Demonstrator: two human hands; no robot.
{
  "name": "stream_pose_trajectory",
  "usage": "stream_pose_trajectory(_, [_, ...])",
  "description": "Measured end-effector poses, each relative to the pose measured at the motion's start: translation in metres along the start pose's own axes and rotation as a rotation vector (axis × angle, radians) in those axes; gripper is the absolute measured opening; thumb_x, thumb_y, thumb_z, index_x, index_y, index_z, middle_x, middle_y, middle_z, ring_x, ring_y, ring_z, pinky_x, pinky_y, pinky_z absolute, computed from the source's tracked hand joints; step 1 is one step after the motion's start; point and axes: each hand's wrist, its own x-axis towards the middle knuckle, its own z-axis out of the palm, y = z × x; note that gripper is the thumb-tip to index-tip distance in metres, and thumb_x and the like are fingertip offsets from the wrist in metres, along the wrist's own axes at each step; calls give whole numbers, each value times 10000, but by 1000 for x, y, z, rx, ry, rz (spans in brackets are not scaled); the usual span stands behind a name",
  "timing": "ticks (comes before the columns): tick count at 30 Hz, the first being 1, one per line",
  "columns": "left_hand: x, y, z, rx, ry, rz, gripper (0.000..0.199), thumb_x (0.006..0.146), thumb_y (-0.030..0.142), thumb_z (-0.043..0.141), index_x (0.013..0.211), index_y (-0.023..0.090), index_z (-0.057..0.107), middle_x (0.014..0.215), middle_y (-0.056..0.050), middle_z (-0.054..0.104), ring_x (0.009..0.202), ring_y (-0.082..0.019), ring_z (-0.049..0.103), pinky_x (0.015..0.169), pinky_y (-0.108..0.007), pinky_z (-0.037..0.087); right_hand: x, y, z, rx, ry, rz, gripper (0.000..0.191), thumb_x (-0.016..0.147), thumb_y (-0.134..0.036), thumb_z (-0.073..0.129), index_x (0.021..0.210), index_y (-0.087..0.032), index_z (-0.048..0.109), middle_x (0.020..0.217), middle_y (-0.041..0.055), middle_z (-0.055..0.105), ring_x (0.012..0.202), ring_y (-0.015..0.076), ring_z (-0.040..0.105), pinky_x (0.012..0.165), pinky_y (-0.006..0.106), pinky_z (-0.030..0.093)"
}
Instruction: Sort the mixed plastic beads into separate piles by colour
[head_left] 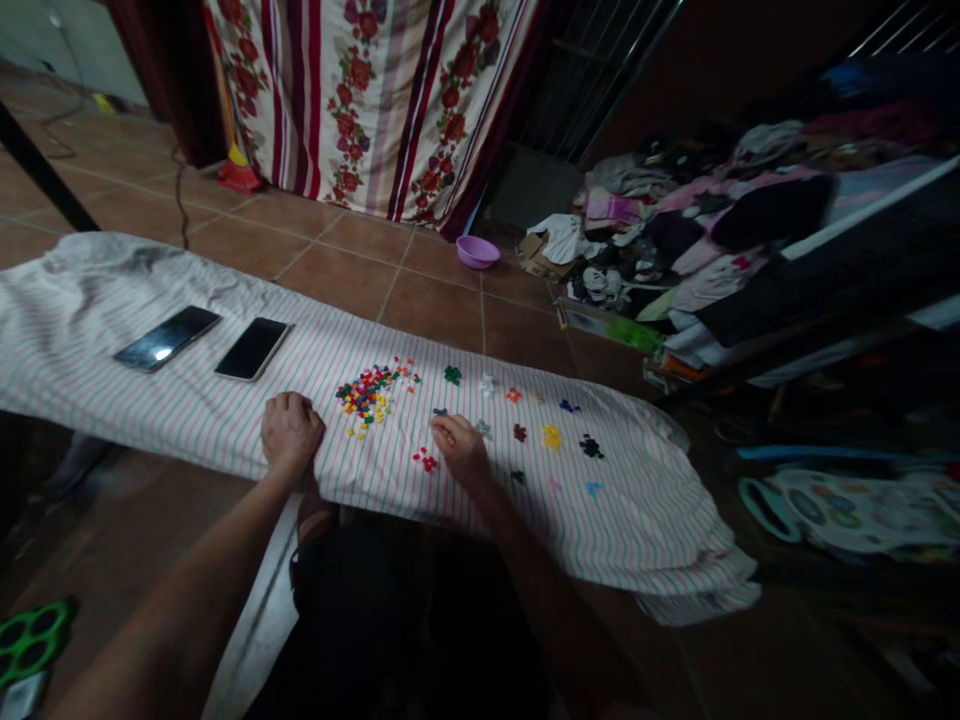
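My left hand (292, 430) rests on the striped cloth in a loose fist, left of a mixed pile of small colourful pieces (364, 390). The fingers of my right hand (460, 447) are pinched together over the cloth; whether a piece is between them is too small to see. Just beyond its fingertips lies a small dark blue-grey group (440, 412), and red pieces (425, 459) lie to its left. Sorted by colour, further little groups spread out, among them green (451, 374), white (487, 384), yellow (551, 437) and black (591, 446).
Two phones (252, 349) lie at the left on the striped cloth (360, 475) covering a long narrow surface. Beyond it, a purple basin (478, 252) stands on the tiled floor near a floral curtain (352, 100). A heap of clothes (675, 220) fills the right.
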Motion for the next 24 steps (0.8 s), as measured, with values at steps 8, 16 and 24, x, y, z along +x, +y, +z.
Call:
stream_pose_trajectory(8, [0,-1,1,-2,16,9,159,782,218,432,840,162,569,899,-119,571,908,-252,459,789,-369,375,8,-65,68,-99,-288,-130,195,885,-207,510,1018,-204,652,958,51,631,933,163,579,853,276,456])
stream_pose_trajectory(16, [1,-1,2,-4,19,9,148,776,203,439,834,164,569,898,-117,572,909,-254,467,787,-370,377,13,-79,77,-222,-296,-55,136,877,-230,518,932,-197,638,913,51,613,889,169,574,808,266,448])
stream_pose_trajectory(24, [-1,0,-1,-9,11,-8,178,775,230,443,853,159,586,920,-115,583,906,-250,471,753,-364,376,3,-49,58,3,-83,23,126,822,-218,505,877,-196,616,790,15,613,727,133,580,717,237,463])
